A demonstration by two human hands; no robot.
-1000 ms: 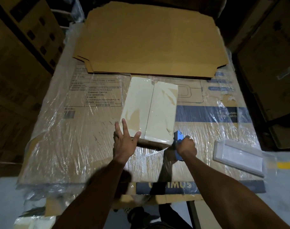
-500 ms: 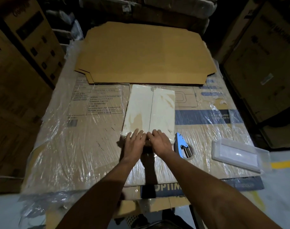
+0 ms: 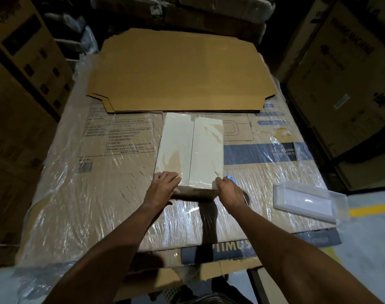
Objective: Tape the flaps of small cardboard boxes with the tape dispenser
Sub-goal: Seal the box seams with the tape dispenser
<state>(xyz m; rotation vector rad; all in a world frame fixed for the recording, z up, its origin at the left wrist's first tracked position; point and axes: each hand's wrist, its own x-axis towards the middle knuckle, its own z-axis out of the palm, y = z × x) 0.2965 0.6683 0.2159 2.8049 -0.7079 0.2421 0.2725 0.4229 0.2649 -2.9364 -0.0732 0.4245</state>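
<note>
My left hand [image 3: 163, 186] lies at the near left corner of the box [image 3: 189, 150], fingers laid over the top edge and thumb down the brown near face, gripping that corner; my right hand [image 3: 227, 190] is at the near right corner, fingers curled onto the edge there, though how far they wrap I cannot tell, since the back of the hand hides them; both hands sit just below mid-frame, one at each end of the near edge.

The box runs away from me toward the top of the frame, long axis nearly straight up the picture and leaning slightly right; the seam between its two pale flaps follows that same axis down the middle, meeting the near edge between my hands; glossy film seems to cover the top, so I judge the seam taped already.

The dispenser [image 3: 231, 178] shows only as a blue sliver just beyond my right knuckles, touching or nearly touching that hand, on the wrap; so the right hand is the nearer one for it, and the left must hold the box.

Farther out, a clear tray [image 3: 305, 198] lies at right; a flat sheet [image 3: 180, 71] fills the upper middle.
</note>
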